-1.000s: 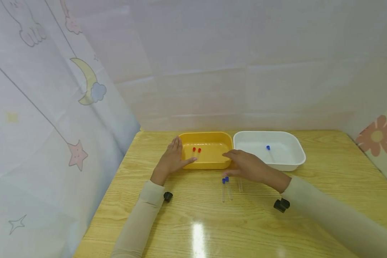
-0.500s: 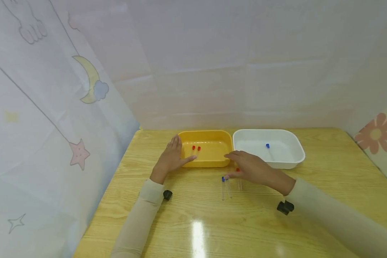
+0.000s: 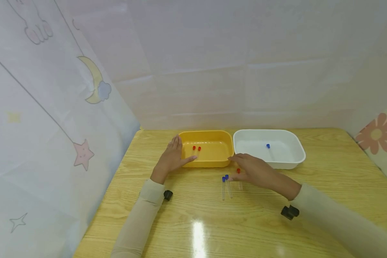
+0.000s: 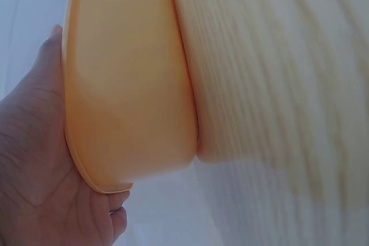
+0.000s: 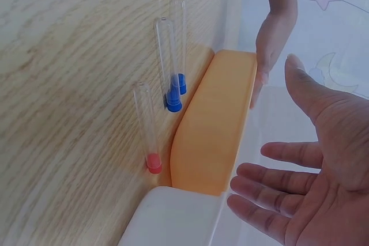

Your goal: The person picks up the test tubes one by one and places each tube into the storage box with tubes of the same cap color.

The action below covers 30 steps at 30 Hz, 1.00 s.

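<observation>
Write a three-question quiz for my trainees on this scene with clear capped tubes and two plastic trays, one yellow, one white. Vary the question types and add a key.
1. Count: how many clear, blue-capped tubes lie directly on the wood-grain table?

2. True or false: the white rounded-rectangular plastic tray holds a red-capped tube.

3. Multiple choice: what does the person's left hand touch?
A) The white tray
B) The yellow rounded-rectangular plastic tray
C) A red-capped tube on the table

Key:
1. Two.
2. False; it holds one blue-capped tube.
3. B.
</observation>
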Available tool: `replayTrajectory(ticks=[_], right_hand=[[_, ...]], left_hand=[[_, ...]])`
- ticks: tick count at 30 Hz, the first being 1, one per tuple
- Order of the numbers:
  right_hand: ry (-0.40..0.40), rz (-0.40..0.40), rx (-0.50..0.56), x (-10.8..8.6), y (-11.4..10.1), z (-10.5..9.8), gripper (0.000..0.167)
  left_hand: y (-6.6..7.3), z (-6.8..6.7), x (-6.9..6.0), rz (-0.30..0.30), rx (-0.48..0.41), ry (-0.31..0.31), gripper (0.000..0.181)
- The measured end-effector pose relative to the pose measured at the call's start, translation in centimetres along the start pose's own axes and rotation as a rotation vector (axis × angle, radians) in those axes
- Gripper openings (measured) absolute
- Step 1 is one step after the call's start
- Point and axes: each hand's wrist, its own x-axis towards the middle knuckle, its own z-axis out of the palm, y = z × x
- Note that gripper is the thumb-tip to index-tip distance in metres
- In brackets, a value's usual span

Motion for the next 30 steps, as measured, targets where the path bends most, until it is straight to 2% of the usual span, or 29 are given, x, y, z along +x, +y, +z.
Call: replayTrajectory(ticks=[11, 20, 30], right_hand=[[0.044, -0.053, 0.035, -1.0, 0.5, 0.4, 0.087], [0.026, -0.006, 0.029, -1.7, 0.3, 0.8, 0.086], [0.047, -0.007, 0.028, -2.7, 0.1, 0.8, 0.089]], left_hand=[[0.1, 0.1, 0.2, 0.004, 0.007, 0.002, 0.115], [-0.2, 0.2, 0.1, -0.007, 0.005, -0.011, 0.118], [-0.4, 0.3, 0.2, 0.001, 0.012, -0.008, 0.118]])
